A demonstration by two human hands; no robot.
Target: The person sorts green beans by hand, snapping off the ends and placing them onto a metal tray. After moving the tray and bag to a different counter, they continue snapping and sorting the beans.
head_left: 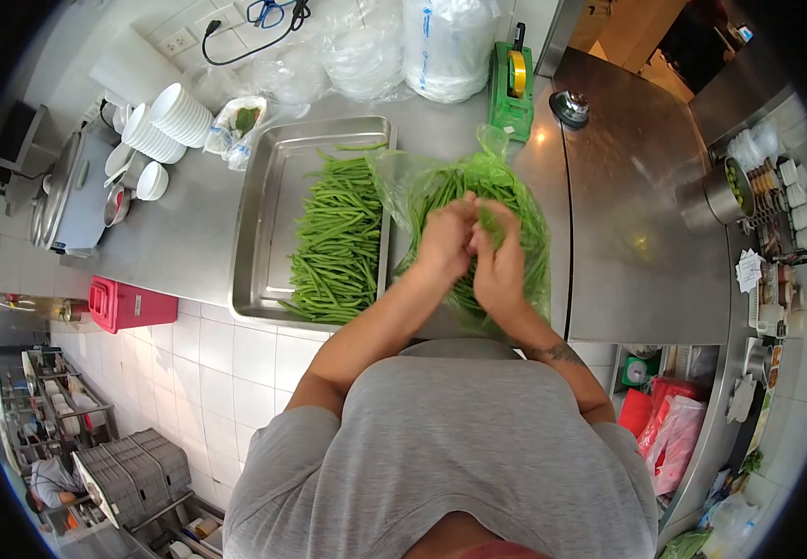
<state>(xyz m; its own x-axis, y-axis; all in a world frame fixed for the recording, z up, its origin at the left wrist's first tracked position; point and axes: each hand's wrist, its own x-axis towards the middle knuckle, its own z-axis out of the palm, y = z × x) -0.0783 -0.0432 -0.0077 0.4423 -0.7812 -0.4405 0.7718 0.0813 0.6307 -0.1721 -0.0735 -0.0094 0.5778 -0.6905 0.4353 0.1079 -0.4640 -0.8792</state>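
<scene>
My left hand (446, 238) and my right hand (500, 265) meet over an open green plastic bag (536, 224). Between the fingers of my right hand is a small bit of green bean (489, 222). The fingers of my left hand are pinched together against it, and their tips are partly hidden. Loose green beans (439, 189) fill the bag beneath both hands. Left of the bag, a deep steel tray (268, 214) holds a pile of green beans (336, 247) along its right side, mostly lined up crosswise.
A green scale (512, 98) with a roll of yellow tape and a steel call bell (569, 109) stand behind the bag. White bowls (182, 114) are stacked at the back left. Bagged containers (450, 47) line the wall. A red bin (133, 305) sits below the counter's left edge.
</scene>
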